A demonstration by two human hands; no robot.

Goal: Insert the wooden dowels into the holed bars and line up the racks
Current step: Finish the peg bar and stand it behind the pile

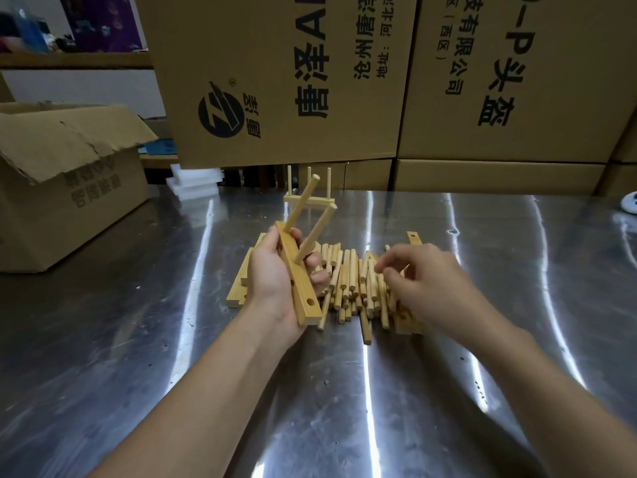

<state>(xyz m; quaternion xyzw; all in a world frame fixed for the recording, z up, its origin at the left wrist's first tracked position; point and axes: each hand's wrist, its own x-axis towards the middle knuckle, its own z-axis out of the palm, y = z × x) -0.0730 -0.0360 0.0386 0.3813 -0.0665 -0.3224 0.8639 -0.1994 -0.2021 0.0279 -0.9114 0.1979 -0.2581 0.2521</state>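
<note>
- A bar (300, 282) is gripped in the left hand (272, 281), with the fingers curled round it, and is held tilted above the table (138, 339).
- Two dowels (305, 201) are seated in its far holes; two nearer holes are seen unfilled.
- The right hand (424, 281) is held over the pile (351, 288) of loose sticks, fingers curled, thumb and forefinger close together; whether anything is pinched cannot be told.
- A rack (308, 196) is stood upright behind the pile, before the boxes (499, 81).

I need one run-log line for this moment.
left hand: holds holed bar, two dowels in | right hand: over loose dowels
</note>
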